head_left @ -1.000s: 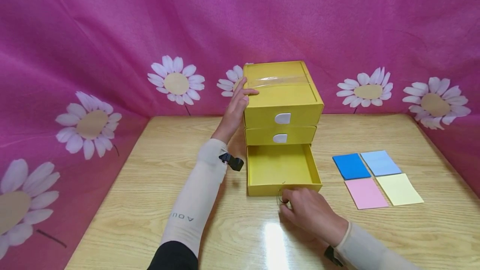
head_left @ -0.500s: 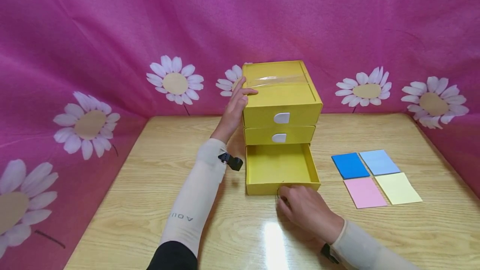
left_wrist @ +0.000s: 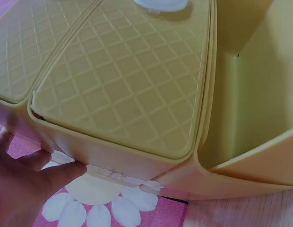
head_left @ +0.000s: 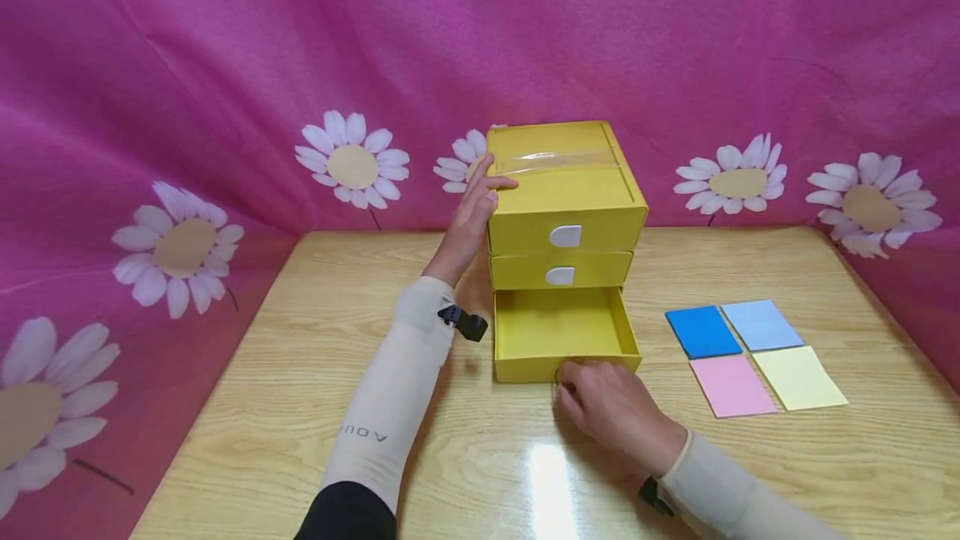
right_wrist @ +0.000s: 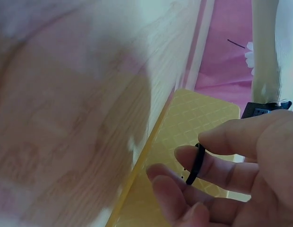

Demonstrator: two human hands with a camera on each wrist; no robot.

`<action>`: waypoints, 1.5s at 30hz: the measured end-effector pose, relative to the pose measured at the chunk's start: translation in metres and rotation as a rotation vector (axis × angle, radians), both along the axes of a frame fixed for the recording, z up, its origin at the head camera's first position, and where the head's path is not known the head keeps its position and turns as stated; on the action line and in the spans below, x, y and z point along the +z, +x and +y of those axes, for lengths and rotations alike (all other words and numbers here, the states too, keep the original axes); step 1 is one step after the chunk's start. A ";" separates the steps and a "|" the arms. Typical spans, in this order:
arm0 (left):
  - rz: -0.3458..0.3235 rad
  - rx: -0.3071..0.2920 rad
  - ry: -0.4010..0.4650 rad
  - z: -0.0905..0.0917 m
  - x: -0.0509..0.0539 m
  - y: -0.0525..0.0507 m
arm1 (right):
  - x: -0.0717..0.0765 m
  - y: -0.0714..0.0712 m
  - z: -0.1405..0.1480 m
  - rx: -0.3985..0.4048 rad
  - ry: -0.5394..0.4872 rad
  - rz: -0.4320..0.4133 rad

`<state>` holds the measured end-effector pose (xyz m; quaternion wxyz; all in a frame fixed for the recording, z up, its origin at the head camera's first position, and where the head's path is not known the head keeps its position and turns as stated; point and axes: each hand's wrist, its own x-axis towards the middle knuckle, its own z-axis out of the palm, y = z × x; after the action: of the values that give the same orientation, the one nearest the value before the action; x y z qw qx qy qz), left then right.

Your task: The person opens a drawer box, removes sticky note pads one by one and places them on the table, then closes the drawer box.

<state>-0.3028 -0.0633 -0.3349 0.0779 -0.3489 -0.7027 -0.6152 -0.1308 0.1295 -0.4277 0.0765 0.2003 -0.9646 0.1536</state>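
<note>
A yellow three-drawer box (head_left: 566, 227) stands on the table, its two upper drawers closed. The bottom drawer (head_left: 521, 370) is pulled partway out, and its yellow inside shows. My left hand (head_left: 471, 219) rests on the box's left side, with extended fingers reaching its top edge. In the left wrist view, the fingers (left_wrist: 61, 175) lie along the box wall. At the front of the bottom drawer, my right hand (head_left: 618, 407) pinches a black pull loop (right_wrist: 197, 165) between thumb and curled fingers; the right wrist view shows the loop best.
To the right of the box lie a dark blue notepad (head_left: 702, 332), a light blue one (head_left: 762, 325), a pink one (head_left: 733, 387) and a pale yellow one (head_left: 800, 378). A pink flowered cloth (head_left: 570, 32) hangs behind the wooden table (head_left: 337, 290).
The bottom drawer has slid slightly inward toward the box, and my right hand has moved forward with its loop. My left hand has stayed against the box.
</note>
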 end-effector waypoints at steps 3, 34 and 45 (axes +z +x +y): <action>-0.006 0.002 -0.008 -0.001 0.000 0.000 | 0.000 -0.003 0.000 0.009 -0.007 0.010; -0.015 0.041 -0.029 0.000 -0.001 -0.001 | -0.003 -0.047 0.002 -0.026 -0.004 -0.026; 0.001 0.025 -0.007 0.001 -0.002 -0.002 | -0.006 -0.061 0.003 -0.026 -0.009 0.024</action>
<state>-0.3047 -0.0625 -0.3366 0.0844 -0.3407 -0.7090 -0.6117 -0.1917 0.1326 -0.4335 0.0910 0.1892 -0.9654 0.1546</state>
